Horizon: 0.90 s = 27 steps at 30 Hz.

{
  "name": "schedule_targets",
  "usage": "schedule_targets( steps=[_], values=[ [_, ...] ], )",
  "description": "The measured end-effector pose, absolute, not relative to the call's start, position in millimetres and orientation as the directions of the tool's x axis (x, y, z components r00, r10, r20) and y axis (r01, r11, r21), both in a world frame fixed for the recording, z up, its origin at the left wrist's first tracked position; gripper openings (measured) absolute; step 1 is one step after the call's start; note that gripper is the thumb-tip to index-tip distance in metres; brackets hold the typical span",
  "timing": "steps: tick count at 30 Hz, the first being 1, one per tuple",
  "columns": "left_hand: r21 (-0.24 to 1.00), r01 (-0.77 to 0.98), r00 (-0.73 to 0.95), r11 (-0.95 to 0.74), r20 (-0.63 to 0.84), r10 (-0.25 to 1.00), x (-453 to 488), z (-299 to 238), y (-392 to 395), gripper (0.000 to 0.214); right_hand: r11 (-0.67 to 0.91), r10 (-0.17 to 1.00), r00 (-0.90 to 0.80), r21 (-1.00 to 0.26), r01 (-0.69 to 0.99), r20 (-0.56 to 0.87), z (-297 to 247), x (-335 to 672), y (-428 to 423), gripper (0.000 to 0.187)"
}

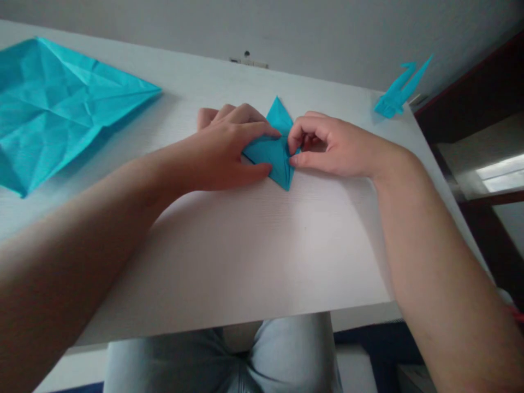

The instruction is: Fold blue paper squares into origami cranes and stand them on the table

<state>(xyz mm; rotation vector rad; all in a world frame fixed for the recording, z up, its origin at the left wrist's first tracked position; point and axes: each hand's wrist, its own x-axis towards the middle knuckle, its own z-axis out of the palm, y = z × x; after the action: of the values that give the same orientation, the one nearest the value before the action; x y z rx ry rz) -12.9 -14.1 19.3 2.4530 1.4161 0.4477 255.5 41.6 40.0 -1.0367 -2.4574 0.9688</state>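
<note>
A small blue origami paper (275, 154), folded into layers with pointed ends, lies on the white table between my hands. My left hand (233, 142) holds it down from the left, its thumb on the near part and its index finger across the upper part. From the other side, my right hand (317, 143) pinches the paper's right edge between thumb and fingers. Part of the paper is hidden under my fingers.
A large creased blue sheet (61, 109) lies at the far left of the white table (254, 256). A folded blue paper crane (393, 98) stands at the back right corner. Behind the table rises a grey wall (311, 38).
</note>
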Motion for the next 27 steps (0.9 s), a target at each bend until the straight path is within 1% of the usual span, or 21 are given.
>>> schedule_targets(
  steps=[3,7,9,11,13,15,17,20,22,24,25,27],
  values=[
    [0.408,0.777,0.456,-0.48,0.162,0.875,-5.6,17.5,-20.7,0.06,0.524,0.711,-0.703,-0.681,0.512,0.017,43.4,257.2,41.4,0.018],
    [0.367,0.777,0.481,-0.512,0.179,0.858,-1.2,11.8,-25.4,0.06,0.524,0.728,-0.686,-0.655,0.545,0.012,48.4,261.1,41.6,0.021],
    [0.36,0.758,0.518,-0.544,0.173,0.838,-1.7,8.6,-24.9,0.06,0.533,0.734,-0.679,-0.62,0.576,0.001,49.9,263.1,42.0,0.026],
    [0.372,0.727,0.558,-0.577,0.169,0.812,-2.9,6.3,-23.7,0.058,0.525,0.751,-0.66,-0.612,0.592,0.006,50.4,264.4,42.1,0.034],
    [0.386,0.694,0.589,-0.608,0.182,0.787,-3.4,6.4,-23.6,0.054,0.508,0.777,-0.627,-0.647,0.569,0.057,50.2,265.2,41.5,0.039],
    [0.379,0.677,0.609,-0.631,0.192,0.769,-2.3,9.5,-25.3,0.052,0.489,0.806,-0.58,-0.683,0.542,0.118,50.5,265.6,40.3,0.038],
    [0.363,0.667,0.633,-0.651,0.185,0.752,0.3,14.5,-28.2,0.054,0.482,0.824,-0.552,-0.671,0.563,0.128,52.4,265.5,38.9,0.036],
    [0.398,0.64,0.663,-0.657,0.147,0.734,5.7,20.6,-31.5,0.056,0.494,0.818,-0.573,-0.579,0.648,0.057,57.9,264.9,37.2,0.026],
    [0.439,0.625,0.661,-0.646,0.143,0.737,9.4,22.2,-32.7,0.05,0.484,0.811,-0.585,-0.531,0.695,-0.027,62.0,265.0,36.8,0.031],
    [0.454,0.63,0.645,-0.63,0.146,0.75,13.0,22.8,-34.0,0.042,0.446,0.811,-0.574,-0.513,0.733,-0.115,65.3,267.0,37.5,0.036],
    [0.453,0.64,0.634,-0.621,0.146,0.76,14.8,23.0,-35.0,0.04,0.44,0.808,-0.572,-0.505,0.743,-0.138,66.5,269.1,38.4,0.036],
    [0.446,0.671,0.602,-0.593,0.139,0.786,18.0,23.7,-37.5,0.041,0.452,0.793,-0.588,-0.492,0.744,-0.161,67.9,275.1,41.3,0.03]
  ],
)
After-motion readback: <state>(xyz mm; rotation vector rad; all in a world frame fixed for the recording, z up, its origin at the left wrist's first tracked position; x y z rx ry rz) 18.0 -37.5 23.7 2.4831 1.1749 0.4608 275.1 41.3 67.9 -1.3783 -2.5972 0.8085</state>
